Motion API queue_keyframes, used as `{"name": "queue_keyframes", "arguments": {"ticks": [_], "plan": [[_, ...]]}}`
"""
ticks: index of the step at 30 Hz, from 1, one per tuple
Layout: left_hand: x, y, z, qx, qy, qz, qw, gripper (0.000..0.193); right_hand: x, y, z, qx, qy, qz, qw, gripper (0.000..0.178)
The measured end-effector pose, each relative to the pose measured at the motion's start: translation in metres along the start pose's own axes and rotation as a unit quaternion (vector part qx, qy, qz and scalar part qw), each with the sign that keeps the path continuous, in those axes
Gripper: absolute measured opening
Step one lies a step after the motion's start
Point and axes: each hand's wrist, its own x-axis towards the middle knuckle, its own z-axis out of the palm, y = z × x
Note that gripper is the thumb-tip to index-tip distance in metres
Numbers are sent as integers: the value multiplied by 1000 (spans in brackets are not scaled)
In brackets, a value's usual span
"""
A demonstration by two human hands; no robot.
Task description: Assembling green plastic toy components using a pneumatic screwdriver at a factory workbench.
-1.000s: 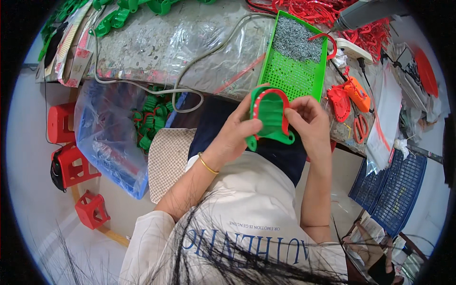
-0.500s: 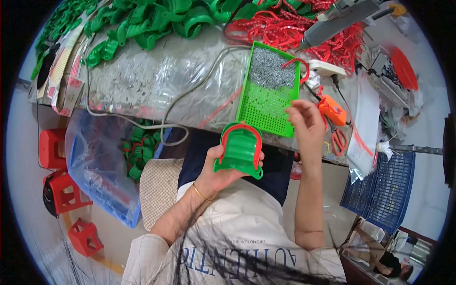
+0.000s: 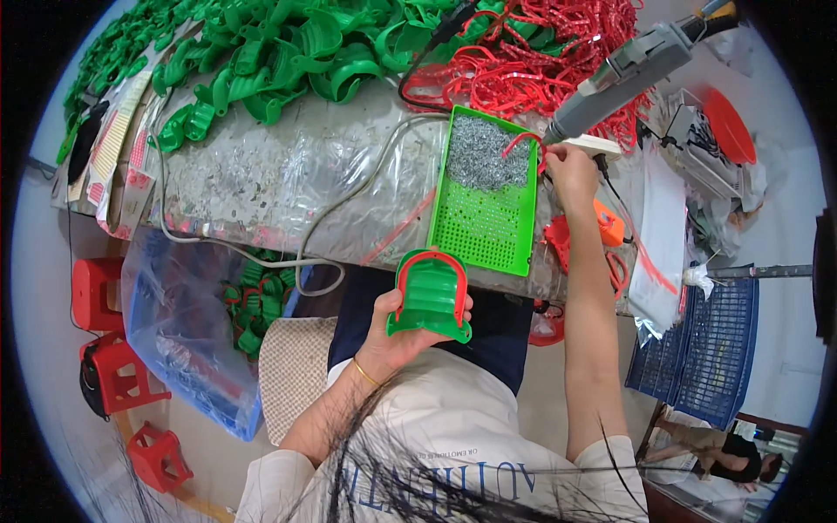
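Observation:
My left hand (image 3: 397, 336) holds a curved green plastic piece (image 3: 432, 301) upright in front of my body. A red U-shaped strip (image 3: 463, 288) lies along the inside of its arched edge. My right hand (image 3: 575, 179) reaches forward, its fingertips pinched together at the tip of a grey power screwdriver (image 3: 615, 83); what they pinch, if anything, is too small to tell. Beside these fingers a red curved strip (image 3: 520, 139) lies over the edge of a green perforated tray (image 3: 530, 222). Small silver metal pieces, like screws (image 3: 484, 155), fill the tray's far half.
Green plastic pieces (image 3: 323, 48) pile up at the far left, red strips (image 3: 532, 52) at the far right. A grey cable (image 3: 349, 187) crosses the table. Orange-handled tool (image 3: 610, 222) and scissors (image 3: 617, 272) lie at right. A blue lined bin (image 3: 187, 322) and red stools (image 3: 126, 370) stand left.
My right hand has moved forward from above the tray's near right corner to the screwdriver's tip, its fingers closing. The screwdriver has come slightly nearer. My left hand still holds the green piece.

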Motion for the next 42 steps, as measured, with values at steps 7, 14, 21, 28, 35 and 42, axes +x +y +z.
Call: {"name": "queue_keyframes", "arguments": {"ticks": [7, 14, 21, 28, 35, 42], "plan": [[-1, 2, 1, 6, 6, 0, 1000, 79, -3, -14, -5, -25, -57, 14, 998, 36], [-2, 4, 0, 11, 9, 8, 1000, 78, 33, 0, -41, 68, 16, -56, 996, 29], [4, 4, 3, 16, -5, 22, 1000, 76, 65, -11, -49, 283, 181, -104, 936, 43], [2, 0, 2, -19, -2, 12, 1000, 76, 54, -77, -79, 680, 4, -227, 697, 78], [-3, -3, 2, -31, -6, 6, 999, 75, 11, -96, -95, 686, -151, -311, 641, 78], [-5, -7, -1, 10, -35, -8, 999, 74, -17, -106, -130, 574, -293, -300, 704, 70]]}}
